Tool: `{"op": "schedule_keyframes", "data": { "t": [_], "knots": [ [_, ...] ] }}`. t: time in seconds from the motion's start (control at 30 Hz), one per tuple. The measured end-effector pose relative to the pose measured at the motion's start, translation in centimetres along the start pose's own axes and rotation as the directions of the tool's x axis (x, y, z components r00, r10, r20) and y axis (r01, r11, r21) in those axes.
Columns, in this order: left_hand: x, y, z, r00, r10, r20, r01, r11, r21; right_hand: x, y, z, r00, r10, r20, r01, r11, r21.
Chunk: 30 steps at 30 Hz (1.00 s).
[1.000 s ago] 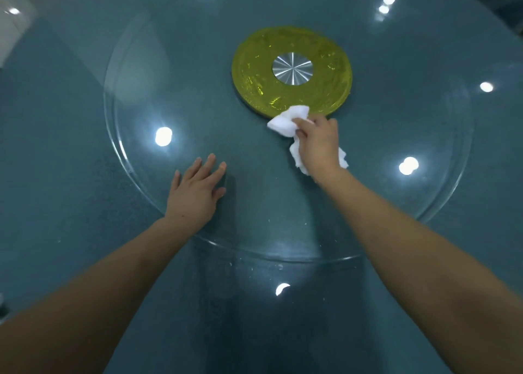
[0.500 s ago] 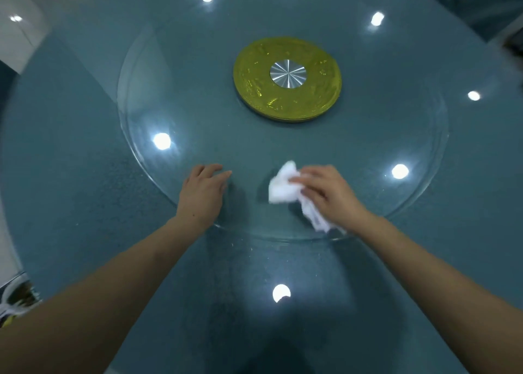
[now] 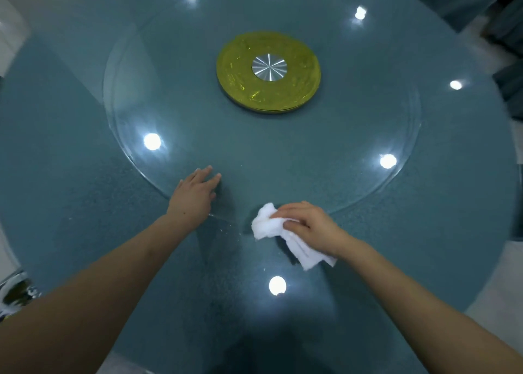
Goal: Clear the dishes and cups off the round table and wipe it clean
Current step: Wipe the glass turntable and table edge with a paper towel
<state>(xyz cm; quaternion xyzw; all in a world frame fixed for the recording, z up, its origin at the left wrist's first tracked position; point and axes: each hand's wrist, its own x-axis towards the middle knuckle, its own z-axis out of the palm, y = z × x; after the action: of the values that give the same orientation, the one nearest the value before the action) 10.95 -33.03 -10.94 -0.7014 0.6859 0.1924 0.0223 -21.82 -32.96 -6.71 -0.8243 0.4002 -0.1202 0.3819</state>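
Note:
A round blue-green table (image 3: 70, 204) carries a clear glass turntable (image 3: 325, 153) on a yellow-green hub (image 3: 235, 79) with a silver centre disc. My right hand (image 3: 308, 226) presses a crumpled white cloth (image 3: 266, 223) onto the table just past the turntable's near rim. My left hand (image 3: 195, 195) lies flat, fingers apart, on the near edge of the glass, to the left of the cloth. No dishes or cups show on the table.
Ceiling lights reflect as bright spots over the glass and table. A shiny metal object (image 3: 14, 291) sits beyond the table's left edge. Dark fabric, perhaps chairs (image 3: 506, 34), stands past the far right edge.
My right hand has dragged the cloth from beside the yellow hub toward me, across the glass and off its near rim onto the table. My left hand stays on the glass edge.

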Motion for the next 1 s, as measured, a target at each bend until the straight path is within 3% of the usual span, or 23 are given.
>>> {"op": "schedule_keyframes", "data": {
  "t": [0.1,0.23,0.37,0.5,0.73,0.87,0.93,1.0],
  "knots": [
    [-0.2,0.7,-0.7,1.0,-0.006,-0.009,0.006,1.0,0.005,-0.7,1.2,-3.1,0.963,0.173,-0.206,-0.16,0.984,0.08],
    [-1.2,1.7,-1.0,0.997,-0.014,-0.071,0.018,0.999,0.045,-0.1,3.5,-4.8,0.824,0.383,-0.418,-0.363,0.923,0.13],
    [-1.6,1.7,-0.5,1.0,-0.001,-0.017,0.002,0.999,0.048,0.1,4.1,-1.3,0.742,0.429,-0.515,-0.453,0.887,0.086],
    [-1.7,1.3,-0.5,1.0,0.0,0.004,0.0,1.0,0.027,0.9,2.4,1.4,0.651,0.474,-0.593,-0.472,0.865,0.172],
    [-1.6,-0.8,-1.6,0.997,0.04,0.067,-0.043,0.998,0.045,4.3,-1.2,5.0,0.625,0.474,-0.621,-0.446,0.869,0.215],
    [-1.5,-2.1,-2.2,0.992,0.076,0.099,-0.082,0.995,0.056,9.6,-2.9,5.9,0.663,0.449,-0.599,-0.425,0.885,0.192],
    [-1.3,-3.0,-2.5,0.988,0.121,0.096,-0.119,0.993,-0.022,12.7,-3.7,6.2,0.67,0.449,-0.591,-0.428,0.884,0.186],
    [-1.4,-4.1,-3.2,0.987,0.152,0.055,-0.137,0.968,-0.209,15.0,-4.5,6.5,0.681,0.442,-0.583,-0.436,0.885,0.162]
  ]
}}
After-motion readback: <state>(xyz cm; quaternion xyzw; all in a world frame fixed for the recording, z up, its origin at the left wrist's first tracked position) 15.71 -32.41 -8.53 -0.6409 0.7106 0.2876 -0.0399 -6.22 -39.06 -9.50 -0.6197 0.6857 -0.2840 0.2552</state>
